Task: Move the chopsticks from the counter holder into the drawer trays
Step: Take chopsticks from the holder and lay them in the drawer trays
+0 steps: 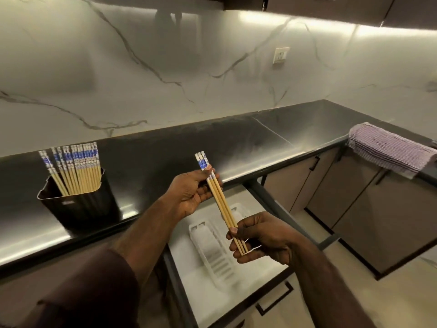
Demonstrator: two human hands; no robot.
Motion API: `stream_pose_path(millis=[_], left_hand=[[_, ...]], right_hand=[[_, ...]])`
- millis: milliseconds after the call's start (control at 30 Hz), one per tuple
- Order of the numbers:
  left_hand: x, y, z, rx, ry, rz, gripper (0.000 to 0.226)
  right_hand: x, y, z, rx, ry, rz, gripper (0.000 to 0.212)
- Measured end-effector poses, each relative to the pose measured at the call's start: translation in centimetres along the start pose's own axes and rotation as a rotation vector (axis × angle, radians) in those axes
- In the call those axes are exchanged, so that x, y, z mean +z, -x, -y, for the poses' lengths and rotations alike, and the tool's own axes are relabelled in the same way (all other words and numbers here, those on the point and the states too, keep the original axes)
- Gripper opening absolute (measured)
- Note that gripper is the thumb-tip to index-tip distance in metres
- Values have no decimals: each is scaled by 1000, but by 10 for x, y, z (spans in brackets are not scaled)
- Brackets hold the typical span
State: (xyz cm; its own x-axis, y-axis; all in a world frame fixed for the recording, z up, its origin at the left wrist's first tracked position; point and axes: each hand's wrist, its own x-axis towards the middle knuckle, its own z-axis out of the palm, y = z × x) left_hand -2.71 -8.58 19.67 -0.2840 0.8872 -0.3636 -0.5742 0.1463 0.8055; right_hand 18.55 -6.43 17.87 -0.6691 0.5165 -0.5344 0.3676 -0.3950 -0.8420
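A small bundle of chopsticks (220, 201) is pinched at both ends — patterned tops by the left hand (189, 192), plain tips by the right hand (257, 240) — its long axis slanting far-left to near-right above the open drawer (272, 268) and its white trays (212, 252); more stand in the holder (78, 204) at left.

Dark brown sleeve (94, 287) on left arm, right forearm (331, 285) bare

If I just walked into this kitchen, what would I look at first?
Probably the small bundle of chopsticks held out over the open drawer, the left hand pinching the blue-patterned tops and the right hand the plain tips. Next, the black holder on the counter at the left, packed with matching chopsticks.
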Motion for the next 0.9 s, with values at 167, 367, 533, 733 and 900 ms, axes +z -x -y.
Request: stream_pose_path(millis=[167,367,533,733,900], left_hand=[[10,-23,17,-33,-21,-22,18],[-9,-50,41,-136,-4,-62,26],[-31,-68,74,-271,40,-56,36],[-62,-86,116,-456,35,-43,47],[-79,-108,151,-500,81,-135,62]], right_hand=[[-29,-15,-8,66,-2,11,17],[-37,-38,-19,161,70,-37,21],[-37,-59,-34,275,159,-88,22],[-34,-95,-62,427,262,-112,26],[-36,-136,-80,532,304,-76,34]])
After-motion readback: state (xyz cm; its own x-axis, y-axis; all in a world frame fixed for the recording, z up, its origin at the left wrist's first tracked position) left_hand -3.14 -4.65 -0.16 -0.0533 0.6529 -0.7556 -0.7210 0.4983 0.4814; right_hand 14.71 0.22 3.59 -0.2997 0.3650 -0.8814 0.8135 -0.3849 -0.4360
